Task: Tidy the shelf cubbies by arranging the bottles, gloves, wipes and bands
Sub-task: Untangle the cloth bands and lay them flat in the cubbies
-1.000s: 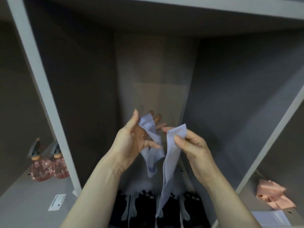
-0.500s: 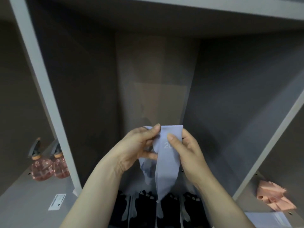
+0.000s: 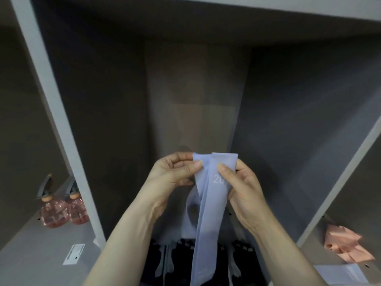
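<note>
A pale lilac stretch band hangs in front of the middle cubby, folded at the top, with "20" printed on it. My left hand pinches its upper left edge between thumb and fingers. My right hand pinches the upper right edge, thumb on the front. The band's loose end drops past black gloves lying on the cubby floor. Two pink spray bottles stand in the left cubby. Peach bands lie crumpled in the right cubby.
Grey dividers wall the middle cubby on both sides, with a shelf board above. A white label is stuck on the left cubby floor. A pale flat packet lies in front of the peach bands.
The two hands came together, bringing the band's two ends side by side at the top. The band now hangs as one flat doubled strip instead of two separate twisted tails.
</note>
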`<action>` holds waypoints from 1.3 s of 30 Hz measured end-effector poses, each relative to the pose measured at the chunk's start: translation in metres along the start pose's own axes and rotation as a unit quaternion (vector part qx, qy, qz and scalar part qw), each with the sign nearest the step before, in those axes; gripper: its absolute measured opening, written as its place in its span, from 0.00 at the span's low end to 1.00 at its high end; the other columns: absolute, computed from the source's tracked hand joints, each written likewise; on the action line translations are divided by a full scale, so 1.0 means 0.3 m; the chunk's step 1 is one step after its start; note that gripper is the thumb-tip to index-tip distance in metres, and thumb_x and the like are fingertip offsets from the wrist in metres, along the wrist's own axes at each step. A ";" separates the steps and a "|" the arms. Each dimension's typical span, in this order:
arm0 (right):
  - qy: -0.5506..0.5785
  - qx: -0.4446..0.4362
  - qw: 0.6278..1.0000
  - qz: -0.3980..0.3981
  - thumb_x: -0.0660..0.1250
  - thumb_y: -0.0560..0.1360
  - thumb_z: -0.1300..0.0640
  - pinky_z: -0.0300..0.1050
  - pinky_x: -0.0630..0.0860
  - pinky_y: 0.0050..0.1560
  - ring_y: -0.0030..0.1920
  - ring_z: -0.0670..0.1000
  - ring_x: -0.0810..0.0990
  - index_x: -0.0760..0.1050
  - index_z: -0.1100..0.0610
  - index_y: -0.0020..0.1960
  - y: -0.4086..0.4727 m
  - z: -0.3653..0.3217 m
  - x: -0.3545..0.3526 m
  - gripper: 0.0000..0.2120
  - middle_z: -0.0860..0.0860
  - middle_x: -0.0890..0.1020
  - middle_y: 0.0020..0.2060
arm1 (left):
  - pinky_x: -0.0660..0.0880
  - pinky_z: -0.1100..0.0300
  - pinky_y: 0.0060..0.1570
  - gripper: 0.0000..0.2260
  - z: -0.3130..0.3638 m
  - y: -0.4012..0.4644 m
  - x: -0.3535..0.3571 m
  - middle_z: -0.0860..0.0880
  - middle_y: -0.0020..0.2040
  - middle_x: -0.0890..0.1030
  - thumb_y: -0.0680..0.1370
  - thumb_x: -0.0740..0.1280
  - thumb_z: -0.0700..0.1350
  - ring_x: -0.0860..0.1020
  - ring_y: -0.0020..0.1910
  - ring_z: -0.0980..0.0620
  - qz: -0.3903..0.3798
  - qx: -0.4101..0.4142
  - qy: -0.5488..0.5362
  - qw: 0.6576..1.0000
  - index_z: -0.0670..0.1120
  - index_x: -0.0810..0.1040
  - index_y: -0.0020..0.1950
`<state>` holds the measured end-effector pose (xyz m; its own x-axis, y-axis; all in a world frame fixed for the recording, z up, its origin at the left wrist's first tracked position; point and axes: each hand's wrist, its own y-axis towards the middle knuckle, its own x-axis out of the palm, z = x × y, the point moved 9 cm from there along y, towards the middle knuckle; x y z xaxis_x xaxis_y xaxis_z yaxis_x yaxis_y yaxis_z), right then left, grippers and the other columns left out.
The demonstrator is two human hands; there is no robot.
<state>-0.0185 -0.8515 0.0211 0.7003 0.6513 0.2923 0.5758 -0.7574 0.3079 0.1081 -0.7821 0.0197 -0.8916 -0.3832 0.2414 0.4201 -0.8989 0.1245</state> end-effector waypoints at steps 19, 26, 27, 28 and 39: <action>-0.034 -0.032 0.998 0.045 0.65 0.72 0.57 0.43 0.80 0.45 0.42 0.52 0.84 0.80 0.59 0.51 -0.001 -0.055 -0.030 0.11 0.56 0.86 0.45 | 0.75 0.57 0.43 0.03 0.123 -0.018 -0.069 0.50 0.39 0.82 0.76 0.68 0.38 0.79 0.40 0.54 0.161 0.188 -0.030 0.969 0.45 0.79 0.45; -0.034 -0.033 0.998 0.041 0.69 0.69 0.54 0.39 0.79 0.42 0.42 0.49 0.83 0.82 0.57 0.48 0.007 -0.082 -0.021 0.10 0.54 0.86 0.43 | 0.79 0.55 0.49 0.12 0.099 0.003 -0.045 0.44 0.51 0.84 0.75 0.68 0.34 0.82 0.49 0.50 0.107 0.154 -0.029 0.982 0.43 0.78 0.56; -0.035 -0.035 0.998 0.038 0.69 0.69 0.54 0.39 0.78 0.42 0.42 0.48 0.82 0.82 0.57 0.47 0.009 -0.087 -0.014 0.10 0.53 0.85 0.42 | 0.79 0.56 0.48 0.11 0.095 0.002 -0.042 0.43 0.50 0.84 0.74 0.68 0.34 0.82 0.49 0.49 0.108 0.154 -0.019 0.982 0.43 0.78 0.56; -0.037 -0.038 0.998 0.035 0.70 0.68 0.55 0.39 0.78 0.43 0.42 0.48 0.82 0.83 0.57 0.47 0.014 -0.091 -0.006 0.10 0.52 0.85 0.41 | 0.78 0.56 0.48 0.11 0.092 0.001 -0.038 0.43 0.50 0.84 0.74 0.68 0.33 0.82 0.48 0.49 0.109 0.155 -0.009 0.982 0.42 0.79 0.56; -0.062 0.003 0.998 0.025 0.71 0.69 0.57 0.43 0.80 0.45 0.43 0.51 0.83 0.84 0.61 0.47 0.029 -0.069 0.031 0.10 0.57 0.86 0.43 | 0.78 0.60 0.47 0.11 0.109 -0.024 0.017 0.44 0.50 0.84 0.75 0.67 0.33 0.82 0.49 0.50 0.040 0.183 0.013 0.982 0.40 0.79 0.57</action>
<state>-0.0157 -0.8509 0.0452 0.7748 0.6019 0.1935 0.5411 -0.7896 0.2894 0.1060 -0.7706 0.0514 -0.8557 -0.4584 0.2400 0.5166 -0.7311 0.4456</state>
